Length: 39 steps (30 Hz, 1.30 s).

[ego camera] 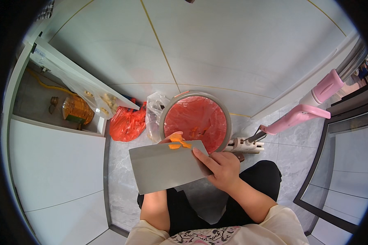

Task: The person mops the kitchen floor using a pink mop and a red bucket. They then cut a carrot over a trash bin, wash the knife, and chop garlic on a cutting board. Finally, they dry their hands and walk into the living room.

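In my right hand (225,167) is a thin grey rectangular board (168,168), gripped at its right edge with the thumb on top. The board is slightly tilted over my lap. Orange peelings (178,141) lie at its far edge, some hanging over. My left hand (173,136) is mostly hidden under the board. Only a few fingers show beyond the far edge, beside the peelings; whether they hold anything is hidden. Just past the board stands a round bin (228,122) lined with a red plastic bag (196,113), with some orange scraps (194,131) inside.
Left of the bin sit a knotted red plastic bag (127,124) and a clear plastic bag (155,113). An open cabinet (58,122) holds a large bottle of yellow liquid (78,110). At right leans a pink-handled mop (294,118); a dark-framed glass door (340,159) stands beyond it.
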Motion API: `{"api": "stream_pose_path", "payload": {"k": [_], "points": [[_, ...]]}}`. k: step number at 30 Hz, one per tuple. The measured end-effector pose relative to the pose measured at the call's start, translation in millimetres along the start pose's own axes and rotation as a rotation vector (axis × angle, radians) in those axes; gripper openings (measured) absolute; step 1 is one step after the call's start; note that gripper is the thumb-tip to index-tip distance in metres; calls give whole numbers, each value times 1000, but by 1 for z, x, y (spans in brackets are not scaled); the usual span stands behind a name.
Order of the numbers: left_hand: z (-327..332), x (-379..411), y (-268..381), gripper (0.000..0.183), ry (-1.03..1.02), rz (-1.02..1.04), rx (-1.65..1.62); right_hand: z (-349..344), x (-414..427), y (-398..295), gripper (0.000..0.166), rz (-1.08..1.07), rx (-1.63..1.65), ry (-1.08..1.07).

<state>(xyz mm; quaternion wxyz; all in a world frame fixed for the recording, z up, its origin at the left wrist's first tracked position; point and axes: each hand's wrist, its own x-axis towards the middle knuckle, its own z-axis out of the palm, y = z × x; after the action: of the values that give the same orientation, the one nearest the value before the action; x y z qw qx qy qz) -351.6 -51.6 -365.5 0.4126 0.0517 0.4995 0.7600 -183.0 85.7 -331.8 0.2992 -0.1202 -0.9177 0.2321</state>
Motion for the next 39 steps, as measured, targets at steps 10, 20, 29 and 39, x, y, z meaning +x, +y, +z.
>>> {"api": "stream_pose_path", "payload": {"k": [10, 20, 29, 39], "points": [[-2, -12, 4, 41, 38, 85, -38, -6, -1, 17, 65, 88, -16, -4], [6, 5, -7, 58, -203, 21, -33, -4, 2, -2, 59, -62, -39, 23], [2, 5, -14, 58, -205, -27, -156, -3, 2, -4, 61, -78, -23, 27], [-26, -6, -15, 34, 164, 98, -211, -3, 1, 13, 56, 25, -34, 31]]}}
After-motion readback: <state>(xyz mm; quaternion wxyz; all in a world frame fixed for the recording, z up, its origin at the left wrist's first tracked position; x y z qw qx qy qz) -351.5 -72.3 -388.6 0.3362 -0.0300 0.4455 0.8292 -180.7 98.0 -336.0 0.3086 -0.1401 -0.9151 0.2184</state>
